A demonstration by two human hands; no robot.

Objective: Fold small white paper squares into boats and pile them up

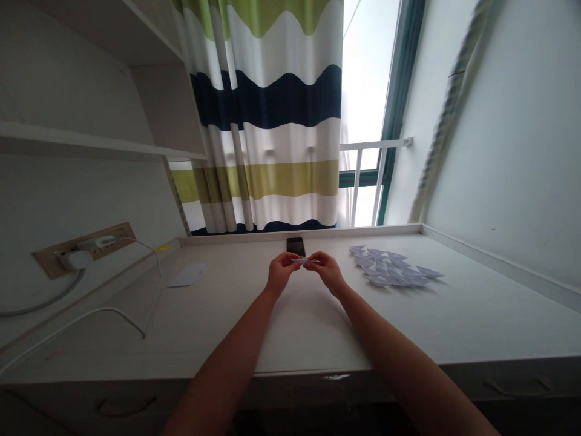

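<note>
A small piece of folded white paper (303,260) is held up over the middle of the desk, pinched from both sides. My left hand (282,269) grips its left end between thumb and fingers, and my right hand (325,270) grips its right end the same way. Just behind the hands a dark phone (296,246) lies on the desk. To the right rests a cluster of several folded white paper pieces (393,267). Some flat white paper (187,275) lies at the left. The paper's exact folds are too small to make out.
The white desk (308,330) has a raised rim along its back and sides. A white cable (144,332) trails over its left part from chargers in a wall socket (86,249). A shelf (100,145) overhangs the left; a striped curtain (281,103) hangs behind.
</note>
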